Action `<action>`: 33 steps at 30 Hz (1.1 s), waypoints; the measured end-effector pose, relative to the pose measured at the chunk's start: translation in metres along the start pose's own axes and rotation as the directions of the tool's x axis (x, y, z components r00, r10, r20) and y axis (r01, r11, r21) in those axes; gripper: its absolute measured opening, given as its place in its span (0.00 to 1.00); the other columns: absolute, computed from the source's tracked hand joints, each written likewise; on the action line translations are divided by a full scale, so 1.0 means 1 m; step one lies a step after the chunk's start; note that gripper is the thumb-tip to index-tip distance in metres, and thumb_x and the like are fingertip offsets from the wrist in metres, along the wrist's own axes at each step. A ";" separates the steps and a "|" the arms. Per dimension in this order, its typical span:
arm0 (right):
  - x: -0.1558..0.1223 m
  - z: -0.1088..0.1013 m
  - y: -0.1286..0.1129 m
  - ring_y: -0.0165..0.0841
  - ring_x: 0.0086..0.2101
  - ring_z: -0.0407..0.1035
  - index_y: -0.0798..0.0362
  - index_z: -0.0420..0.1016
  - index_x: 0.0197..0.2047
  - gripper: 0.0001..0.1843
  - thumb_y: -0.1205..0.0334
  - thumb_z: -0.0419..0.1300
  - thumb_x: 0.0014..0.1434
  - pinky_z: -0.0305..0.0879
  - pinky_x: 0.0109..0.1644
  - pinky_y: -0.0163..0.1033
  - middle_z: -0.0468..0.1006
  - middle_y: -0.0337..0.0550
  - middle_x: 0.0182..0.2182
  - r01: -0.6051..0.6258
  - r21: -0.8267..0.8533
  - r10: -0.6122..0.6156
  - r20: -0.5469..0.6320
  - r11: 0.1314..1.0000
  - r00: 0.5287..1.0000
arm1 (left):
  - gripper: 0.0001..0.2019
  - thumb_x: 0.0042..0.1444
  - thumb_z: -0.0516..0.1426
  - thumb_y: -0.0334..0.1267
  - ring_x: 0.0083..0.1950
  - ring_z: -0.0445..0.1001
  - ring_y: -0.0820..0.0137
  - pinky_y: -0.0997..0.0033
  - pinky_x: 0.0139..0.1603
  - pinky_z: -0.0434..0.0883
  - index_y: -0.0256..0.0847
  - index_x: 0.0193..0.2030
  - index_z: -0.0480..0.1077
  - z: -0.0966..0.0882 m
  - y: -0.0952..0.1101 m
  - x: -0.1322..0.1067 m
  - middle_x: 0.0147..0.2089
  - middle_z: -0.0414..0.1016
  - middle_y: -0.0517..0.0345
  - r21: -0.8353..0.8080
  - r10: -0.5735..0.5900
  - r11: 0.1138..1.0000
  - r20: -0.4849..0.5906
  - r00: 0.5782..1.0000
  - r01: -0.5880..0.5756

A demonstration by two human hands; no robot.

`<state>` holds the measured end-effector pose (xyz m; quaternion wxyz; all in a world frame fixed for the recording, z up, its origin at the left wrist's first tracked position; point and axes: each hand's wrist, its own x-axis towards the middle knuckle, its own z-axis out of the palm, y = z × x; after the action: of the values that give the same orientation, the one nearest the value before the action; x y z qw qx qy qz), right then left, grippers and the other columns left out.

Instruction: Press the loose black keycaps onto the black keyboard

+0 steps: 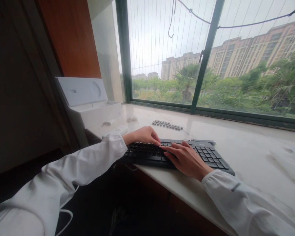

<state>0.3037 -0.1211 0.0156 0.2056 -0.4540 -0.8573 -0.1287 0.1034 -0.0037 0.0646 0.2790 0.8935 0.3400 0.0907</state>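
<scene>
A black keyboard [157, 158] lies along the front edge of the marble-look counter. Much of its left part shows bare key sockets, while the number pad [210, 156] on the right has its keys. Over the middle of the keyboard, my left hand [147, 135] is closed in a pinch, pointing down; a small pale speck shows at its fingertips, too small to name. My right hand [186, 159] rests across the keys just right of it, fingers stretched out, the index fingertip close to the left fingertips. Behind the keyboard, loose keycaps [167, 125] lie in rows.
An open white box [98, 113] stands at the counter's left end, near small white items [120, 130] and a crumpled clear bag [131, 118]. A dark thin object [204, 141] lies behind the number pad. Clear plastic [291, 160] lies at right. Windows [167, 82] border the back.
</scene>
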 end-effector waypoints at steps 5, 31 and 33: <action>0.000 0.001 0.001 0.30 0.30 0.66 0.46 0.71 0.54 0.19 0.56 0.45 0.67 0.51 0.41 0.39 0.75 0.42 0.32 0.003 -0.007 -0.003 -0.008 1.000 1.000 | 0.19 0.40 0.65 0.50 0.38 0.74 0.69 0.76 0.37 0.65 0.40 0.36 0.80 -0.003 0.007 0.004 0.34 0.80 0.56 0.011 -0.043 0.999 0.029 0.999 0.043; 0.000 -0.001 0.000 0.30 0.31 0.67 0.46 0.71 0.54 0.18 0.56 0.45 0.67 0.52 0.41 0.39 0.76 0.42 0.33 0.011 -0.001 -0.011 0.000 1.000 1.000 | 0.16 0.41 0.65 0.48 0.33 0.73 0.73 0.77 0.36 0.64 0.44 0.36 0.80 -0.007 0.007 0.009 0.31 0.80 0.59 0.138 0.112 0.983 0.086 0.990 -0.123; 0.000 -0.001 0.000 0.30 0.31 0.67 0.45 0.71 0.54 0.18 0.56 0.45 0.67 0.52 0.42 0.39 0.76 0.42 0.33 0.008 -0.006 -0.008 0.001 1.000 1.000 | 0.15 0.41 0.65 0.47 0.33 0.73 0.73 0.76 0.37 0.64 0.44 0.36 0.80 -0.007 0.007 0.010 0.30 0.80 0.59 0.145 0.123 0.980 0.086 0.989 -0.135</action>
<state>0.3041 -0.1216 0.0163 0.2033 -0.4511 -0.8590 -0.1316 0.1127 0.0016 0.0744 0.2170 0.9350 0.2763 0.0485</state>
